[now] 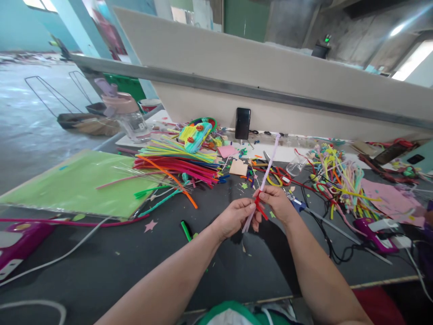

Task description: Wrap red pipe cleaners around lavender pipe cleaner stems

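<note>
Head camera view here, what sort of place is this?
Most likely a craft workshop: colorful pipe cleaners are stacked on a dark worktable, with a pink star cutout nearby and a fuzzy lilac stem in the right hand.

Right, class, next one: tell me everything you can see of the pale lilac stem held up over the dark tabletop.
The pale lilac stem is long, slender and nearly straight, and looks like fuzzy, twisted craft wire. It stands steeply, its top leaning right. Low down, the left hand and right hand pinch it, where a red strip crosses it. Pale ends show beneath the fingers, which hide the join.
</note>
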### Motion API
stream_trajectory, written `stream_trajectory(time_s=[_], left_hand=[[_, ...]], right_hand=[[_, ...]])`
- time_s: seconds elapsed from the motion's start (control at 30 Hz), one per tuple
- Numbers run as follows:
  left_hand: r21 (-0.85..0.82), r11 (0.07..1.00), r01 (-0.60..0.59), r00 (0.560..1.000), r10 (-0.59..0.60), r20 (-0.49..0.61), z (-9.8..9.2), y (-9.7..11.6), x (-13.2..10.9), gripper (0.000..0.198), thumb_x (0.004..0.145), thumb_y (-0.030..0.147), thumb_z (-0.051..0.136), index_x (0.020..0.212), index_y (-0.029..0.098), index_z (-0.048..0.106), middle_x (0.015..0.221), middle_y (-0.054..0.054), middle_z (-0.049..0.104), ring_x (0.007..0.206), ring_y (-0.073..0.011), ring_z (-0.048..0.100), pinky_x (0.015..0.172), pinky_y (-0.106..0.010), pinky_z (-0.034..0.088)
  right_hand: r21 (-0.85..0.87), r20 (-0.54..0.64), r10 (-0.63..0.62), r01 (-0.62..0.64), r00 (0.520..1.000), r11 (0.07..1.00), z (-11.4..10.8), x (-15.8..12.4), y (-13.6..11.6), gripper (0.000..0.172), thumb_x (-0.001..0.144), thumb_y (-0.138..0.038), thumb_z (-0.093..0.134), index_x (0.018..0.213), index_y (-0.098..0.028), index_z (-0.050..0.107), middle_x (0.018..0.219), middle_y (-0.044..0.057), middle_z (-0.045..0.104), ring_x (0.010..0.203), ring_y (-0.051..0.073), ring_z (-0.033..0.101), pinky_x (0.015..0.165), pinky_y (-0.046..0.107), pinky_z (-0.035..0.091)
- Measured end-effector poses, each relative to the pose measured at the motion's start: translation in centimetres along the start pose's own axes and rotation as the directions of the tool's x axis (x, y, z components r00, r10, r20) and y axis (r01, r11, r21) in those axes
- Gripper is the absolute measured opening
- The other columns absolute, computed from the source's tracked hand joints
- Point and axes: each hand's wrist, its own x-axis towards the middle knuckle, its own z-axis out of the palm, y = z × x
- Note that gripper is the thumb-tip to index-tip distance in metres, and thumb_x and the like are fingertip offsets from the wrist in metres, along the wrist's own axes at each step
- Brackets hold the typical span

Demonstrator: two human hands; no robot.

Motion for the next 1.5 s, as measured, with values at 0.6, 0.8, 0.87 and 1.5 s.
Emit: stream_trajectory(time_s=[0.6, 0.8, 0.87, 1.5], left_hand=[[0.554, 0.833, -0.01, 0.989, 0.091, -0.119, 0.3, 0.1, 0.3, 0.035, 0.084, 0.044, 0.049, 0.068, 0.013, 0.056, 0.054, -0.001, 0.059, 0.044, -0.0076, 0.054, 0.044, -0.017, 0.038], [0.473, 0.881, 0.004, 0.992, 0.058, -0.115, 0.4, 0.4, -0.1, 0.036, 0.084, 0.045, 0.048, 0.07, 0.013, 0.055, 0.053, 0.0, 0.057, 0.042, -0.0069, 0.051, 0.041, -0.017, 0.036], [0.363, 0.932, 0.012, 0.997, 0.017, -0.076, 0.5, 0.6, -0.2, 0.036, 0.082, 0.047, 0.051, 0.071, 0.012, 0.055, 0.057, -0.001, 0.058, 0.042, -0.007, 0.052, 0.041, -0.017, 0.037], [0.085, 0.994, 0.063, 0.998, -0.065, 0.01, 0.2, 0.1, -0.2, 0.032, 0.081, 0.039, 0.058, 0.094, 0.009, 0.06, 0.071, -0.006, 0.063, 0.053, -0.0137, 0.062, 0.051, -0.024, 0.049]], right_hand=[[-0.204, -0.178, -0.016, -0.022, 0.984, 0.979, 0.4, 0.1, 0.9, 0.023, 0.072, -0.035, 0.066, 0.063, -0.016, 0.057, 0.057, -0.003, 0.054, 0.051, 0.009, 0.045, 0.05, 0.021, 0.035], [-0.046, -0.112, 0.032, -0.038, 0.993, 0.998, 0.3, -0.1, 0.4, 0.021, 0.073, -0.035, 0.067, 0.077, -0.015, 0.066, 0.059, -0.002, 0.054, 0.052, 0.009, 0.043, 0.049, 0.021, 0.033], [0.054, -0.056, 0.047, -0.044, 0.997, 0.998, 0.1, -0.1, 0.3, 0.022, 0.073, -0.034, 0.068, 0.084, -0.015, 0.068, 0.06, -0.001, 0.054, 0.053, 0.009, 0.043, 0.05, 0.021, 0.033], [0.044, -0.074, 0.031, -0.028, 0.997, 0.999, -0.1, 0.0, -0.1, 0.015, 0.07, -0.03, 0.071, 0.074, -0.016, 0.071, 0.056, -0.001, 0.054, 0.051, 0.008, 0.04, 0.05, 0.023, 0.031]])
